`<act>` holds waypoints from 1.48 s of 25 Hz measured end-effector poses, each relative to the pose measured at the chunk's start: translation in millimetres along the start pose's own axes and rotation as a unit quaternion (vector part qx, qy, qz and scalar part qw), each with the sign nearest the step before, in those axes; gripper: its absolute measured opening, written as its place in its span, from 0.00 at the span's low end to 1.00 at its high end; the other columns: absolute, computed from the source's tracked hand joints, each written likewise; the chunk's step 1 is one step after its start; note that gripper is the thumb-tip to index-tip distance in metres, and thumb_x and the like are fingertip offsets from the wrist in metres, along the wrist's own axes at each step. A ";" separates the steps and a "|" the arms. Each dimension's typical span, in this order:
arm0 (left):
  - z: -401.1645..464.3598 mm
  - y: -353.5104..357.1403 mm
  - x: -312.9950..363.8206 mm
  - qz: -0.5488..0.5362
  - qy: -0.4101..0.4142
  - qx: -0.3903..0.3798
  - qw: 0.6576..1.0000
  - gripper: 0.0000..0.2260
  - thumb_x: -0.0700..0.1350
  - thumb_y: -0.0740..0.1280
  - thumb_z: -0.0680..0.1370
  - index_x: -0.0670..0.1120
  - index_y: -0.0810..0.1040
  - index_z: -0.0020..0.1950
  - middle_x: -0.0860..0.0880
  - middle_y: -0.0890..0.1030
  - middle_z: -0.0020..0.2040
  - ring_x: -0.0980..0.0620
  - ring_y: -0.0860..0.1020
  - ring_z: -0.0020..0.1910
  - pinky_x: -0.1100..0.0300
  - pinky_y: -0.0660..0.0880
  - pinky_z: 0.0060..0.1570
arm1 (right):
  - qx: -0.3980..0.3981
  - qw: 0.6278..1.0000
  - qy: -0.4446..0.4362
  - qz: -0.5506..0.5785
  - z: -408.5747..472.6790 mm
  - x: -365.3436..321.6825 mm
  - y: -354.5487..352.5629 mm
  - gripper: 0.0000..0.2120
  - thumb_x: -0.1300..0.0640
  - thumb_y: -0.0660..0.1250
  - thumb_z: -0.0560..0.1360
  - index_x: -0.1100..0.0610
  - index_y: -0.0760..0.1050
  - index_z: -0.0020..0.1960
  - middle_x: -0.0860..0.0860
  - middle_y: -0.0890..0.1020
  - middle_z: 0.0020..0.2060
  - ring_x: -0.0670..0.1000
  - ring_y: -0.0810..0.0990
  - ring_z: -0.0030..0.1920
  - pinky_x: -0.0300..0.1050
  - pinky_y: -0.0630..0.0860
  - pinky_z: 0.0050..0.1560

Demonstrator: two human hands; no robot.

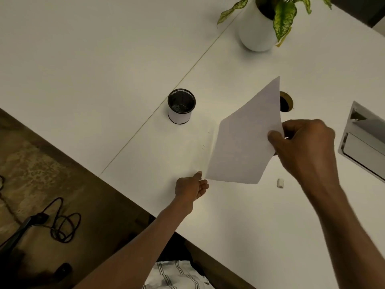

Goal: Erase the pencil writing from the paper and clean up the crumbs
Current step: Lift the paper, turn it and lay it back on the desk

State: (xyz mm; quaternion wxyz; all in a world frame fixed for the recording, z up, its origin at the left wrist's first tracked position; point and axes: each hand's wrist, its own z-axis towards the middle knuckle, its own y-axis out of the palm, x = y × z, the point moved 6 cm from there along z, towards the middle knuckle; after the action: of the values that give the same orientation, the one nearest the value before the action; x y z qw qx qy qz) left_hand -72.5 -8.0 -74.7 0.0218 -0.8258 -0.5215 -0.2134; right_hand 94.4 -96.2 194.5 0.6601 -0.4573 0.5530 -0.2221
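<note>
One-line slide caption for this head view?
Right hand lifts the paper off the white table; left hand sits by dark crumbs, eraser set aside.

On the table point(104, 59), the cup point(181, 106) stands left of the paper point(243, 138), which the right hand point(302, 142) holds lifted and tilted. The left hand point(191, 186) rests at the paper's lower left corner. The eraser point(280, 183) lies right of that edge. The plant point(262, 21) stands far behind; the grommet point(286, 101) shows just behind the paper.
</note>
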 end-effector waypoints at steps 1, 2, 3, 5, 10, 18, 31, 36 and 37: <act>0.1 0.4 -1.2 -0.002 -0.004 -0.003 1.000 0.07 0.41 0.69 0.82 0.37 0.79 0.50 0.40 0.82 0.41 0.48 0.81 0.36 0.64 0.81 0.32 | -0.009 1.000 -0.005 -0.020 4.1 -3.4 3.2 0.10 0.64 0.67 0.73 0.61 0.80 0.34 0.44 0.79 0.26 0.39 0.76 0.25 0.25 0.69 0.25; 0.0 0.5 -2.2 -0.002 -0.008 -0.005 1.000 0.07 0.41 0.70 0.81 0.37 0.79 0.50 0.39 0.82 0.42 0.48 0.81 0.36 0.64 0.81 0.32 | -0.022 0.999 -0.005 -0.037 6.7 -5.6 8.0 0.11 0.64 0.67 0.73 0.63 0.79 0.31 0.46 0.79 0.25 0.42 0.76 0.24 0.28 0.69 0.23; -0.1 0.3 -3.8 0.001 -0.012 -0.008 1.000 0.08 0.42 0.70 0.81 0.37 0.79 0.50 0.39 0.82 0.43 0.48 0.81 0.36 0.64 0.81 0.33 | -0.035 0.998 -0.003 -0.051 7.7 -6.8 12.7 0.12 0.65 0.67 0.73 0.63 0.78 0.31 0.49 0.80 0.25 0.45 0.76 0.23 0.31 0.69 0.22; -0.7 1.5 -5.1 0.004 -0.016 -0.014 1.000 0.09 0.43 0.70 0.81 0.37 0.79 0.49 0.38 0.82 0.45 0.48 0.82 0.36 0.63 0.81 0.34 | -0.043 0.997 -0.009 -0.069 9.2 -10.3 16.0 0.12 0.64 0.66 0.73 0.63 0.78 0.31 0.52 0.80 0.25 0.49 0.77 0.25 0.37 0.72 0.25; -3.7 2.5 -9.0 0.000 -0.029 -0.020 0.999 0.15 0.46 0.70 0.81 0.33 0.78 0.55 0.37 0.83 0.47 0.46 0.82 0.38 0.62 0.82 0.34 | -0.051 0.997 0.003 -0.065 17.4 -7.1 20.2 0.10 0.64 0.67 0.73 0.66 0.78 0.34 0.55 0.81 0.27 0.48 0.76 0.25 0.34 0.70 0.23; -27.4 44.9 -8.5 0.023 -0.066 -0.144 0.987 0.14 0.46 0.74 0.79 0.35 0.81 0.55 0.39 0.87 0.49 0.46 0.87 0.44 0.59 0.84 0.44 | 0.078 0.988 0.125 0.040 -44.2 69.1 -28.2 0.15 0.59 0.69 0.75 0.65 0.78 0.32 0.55 0.80 0.25 0.51 0.77 0.25 0.39 0.69 0.26; 46.4 95.4 31.8 0.552 0.277 0.029 0.786 0.18 0.48 0.72 0.79 0.34 0.83 0.59 0.37 0.84 0.57 0.39 0.81 0.59 0.54 0.73 0.58 | -0.025 0.735 0.509 0.448 -178.5 183.6 203.2 0.14 0.55 0.72 0.76 0.65 0.83 0.40 0.56 0.86 0.32 0.55 0.85 0.35 0.43 0.81 0.37; 52.9 103.8 33.5 0.556 0.359 0.050 0.748 0.14 0.45 0.73 0.78 0.33 0.80 0.51 0.37 0.84 0.50 0.37 0.81 0.52 0.60 0.66 0.47 | -0.004 0.899 0.380 0.220 -180.2 217.1 181.2 0.22 0.44 0.64 0.77 0.59 0.79 0.34 0.48 0.81 0.27 0.43 0.77 0.27 0.46 0.78 0.34; 51.3 104.2 29.5 0.551 0.370 0.047 0.746 0.16 0.45 0.73 0.78 0.33 0.80 0.57 0.37 0.84 0.54 0.37 0.80 0.56 0.59 0.69 0.52 | 0.033 0.937 0.306 0.163 -173.8 218.9 171.0 0.18 0.45 0.63 0.77 0.57 0.80 0.38 0.46 0.83 0.33 0.42 0.79 0.33 0.45 0.78 0.39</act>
State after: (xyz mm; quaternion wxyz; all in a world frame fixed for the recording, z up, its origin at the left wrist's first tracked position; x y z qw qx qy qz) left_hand 45.9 -17.0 -90.7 0.3659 -0.8236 0.0642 -0.4284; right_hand -40.7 -250.7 -60.9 0.5011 -0.2489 0.7875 -0.2583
